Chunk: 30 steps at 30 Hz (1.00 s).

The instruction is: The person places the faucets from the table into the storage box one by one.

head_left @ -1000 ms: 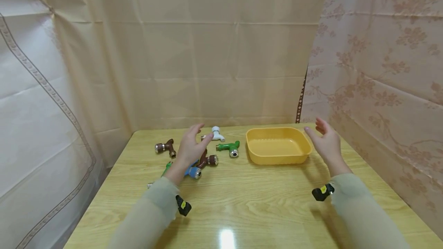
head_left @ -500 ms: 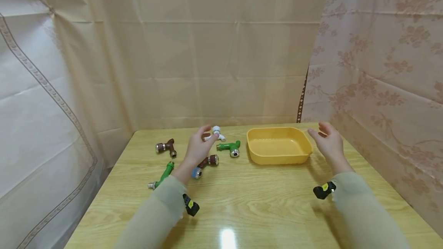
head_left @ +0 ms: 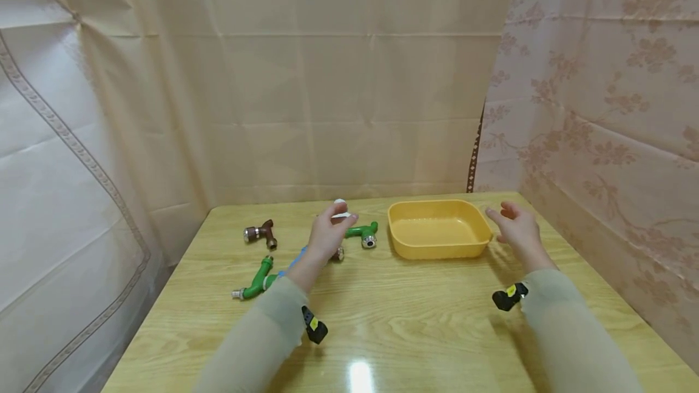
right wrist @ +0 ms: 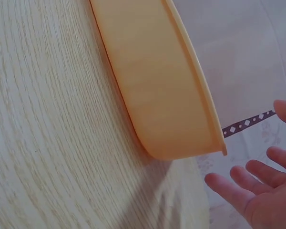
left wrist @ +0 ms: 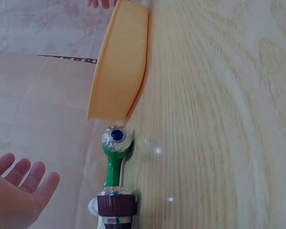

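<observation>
My left hand (head_left: 326,237), open and holding nothing, hovers over a loose group of taps. Just beyond its fingers lies a green tap (head_left: 367,234) with a silver end. A white tap (head_left: 340,207) is mostly hidden behind the fingers. Beneath the hand and wrist, a brown tap (head_left: 339,255) and a blue tap (head_left: 297,259) show only in part. In the left wrist view, relaxed fingers (left wrist: 31,176) stand apart from the green tap (left wrist: 115,148). My right hand (head_left: 519,234) is held in the air beside the yellow basin (head_left: 442,252), fingers loosely bent around nothing.
Another brown tap (head_left: 262,234) lies at the table's left. Nearer the front lies a green tap (head_left: 256,282), partly overlapped by my left sleeve. Curtains hang behind the wooden table (head_left: 415,320) and along both sides.
My left hand has moved rightward across the taps, uncovering the green tap at the left and covering more of the white one. The right hand has hardly shifted.
</observation>
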Tool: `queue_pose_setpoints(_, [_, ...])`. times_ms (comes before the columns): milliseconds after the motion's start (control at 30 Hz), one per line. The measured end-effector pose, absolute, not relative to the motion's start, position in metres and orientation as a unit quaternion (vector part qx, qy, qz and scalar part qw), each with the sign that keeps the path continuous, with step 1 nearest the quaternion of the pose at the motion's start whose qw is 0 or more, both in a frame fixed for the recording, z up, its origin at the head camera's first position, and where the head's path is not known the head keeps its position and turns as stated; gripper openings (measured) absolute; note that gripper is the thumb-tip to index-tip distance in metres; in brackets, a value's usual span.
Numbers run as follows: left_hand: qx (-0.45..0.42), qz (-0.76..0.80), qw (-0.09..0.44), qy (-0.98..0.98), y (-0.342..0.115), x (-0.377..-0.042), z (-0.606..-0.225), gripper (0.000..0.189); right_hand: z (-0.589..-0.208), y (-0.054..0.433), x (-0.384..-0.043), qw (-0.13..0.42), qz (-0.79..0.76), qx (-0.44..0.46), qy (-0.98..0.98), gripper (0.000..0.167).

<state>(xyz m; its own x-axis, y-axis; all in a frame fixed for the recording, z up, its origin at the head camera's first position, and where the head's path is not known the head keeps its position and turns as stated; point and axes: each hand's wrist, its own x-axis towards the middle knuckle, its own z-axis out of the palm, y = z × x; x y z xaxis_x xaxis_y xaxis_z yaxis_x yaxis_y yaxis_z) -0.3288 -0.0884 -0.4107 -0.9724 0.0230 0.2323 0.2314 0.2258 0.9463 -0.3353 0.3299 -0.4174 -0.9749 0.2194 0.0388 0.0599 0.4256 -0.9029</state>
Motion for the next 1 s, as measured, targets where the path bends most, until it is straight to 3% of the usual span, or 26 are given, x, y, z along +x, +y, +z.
queue_pose_setpoints(367, [-0.061,-0.618,0.057,-0.781,-0.074,-0.329,-0.418,0.048,-0.423,0.329,-0.34,0.022,0.563,-0.11,-0.819,0.079])
queue_pose_setpoints(1000, [-0.044,-0.613,0.035,-0.788,-0.049,-0.335,-0.428,0.054,-0.437,0.334,-0.349,-0.005,0.579,-0.113,-0.807,0.064])
